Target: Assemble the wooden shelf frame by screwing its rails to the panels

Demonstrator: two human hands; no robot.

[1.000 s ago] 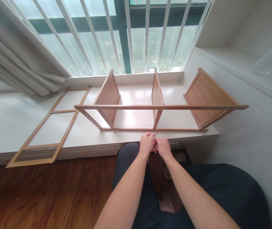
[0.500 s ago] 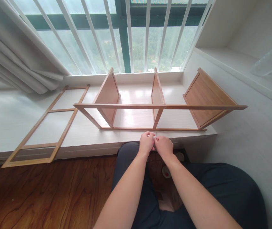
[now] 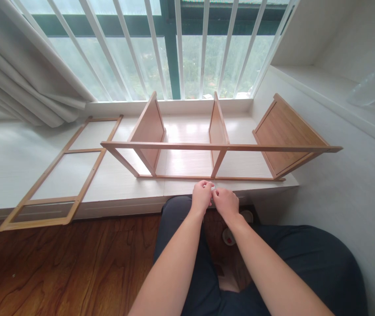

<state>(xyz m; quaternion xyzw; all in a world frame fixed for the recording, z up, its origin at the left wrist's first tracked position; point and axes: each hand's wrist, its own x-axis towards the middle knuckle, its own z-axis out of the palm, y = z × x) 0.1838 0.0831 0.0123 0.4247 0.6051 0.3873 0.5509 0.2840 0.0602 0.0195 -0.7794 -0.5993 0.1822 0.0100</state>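
Observation:
My left hand (image 3: 202,196) and my right hand (image 3: 226,202) meet fingertip to fingertip just in front of the window ledge's edge, above my lap. Both have curled, pinching fingers. A tiny whitish bit shows between them, too small to name. Right behind the hands, a brown wooden shelf frame (image 3: 174,145) lies on its side, with three panels standing between its long rails. To the left, a flat wooden side frame (image 3: 91,175) with crossbars lies slanted, its near end jutting past the ledge.
The white window ledge (image 3: 9,166) runs beneath a barred window (image 3: 190,66). A grey curtain (image 3: 29,70) hangs at left, and a white wall (image 3: 322,188) closes off the right. Below is a dark wooden floor (image 3: 75,267). A round whitish object (image 3: 228,237) sits low between my legs.
The hands stay almost in place with their fingers still pinched together. The thin pale bit between the fingertips shows less now. The view has shifted very slightly; the frames have not moved.

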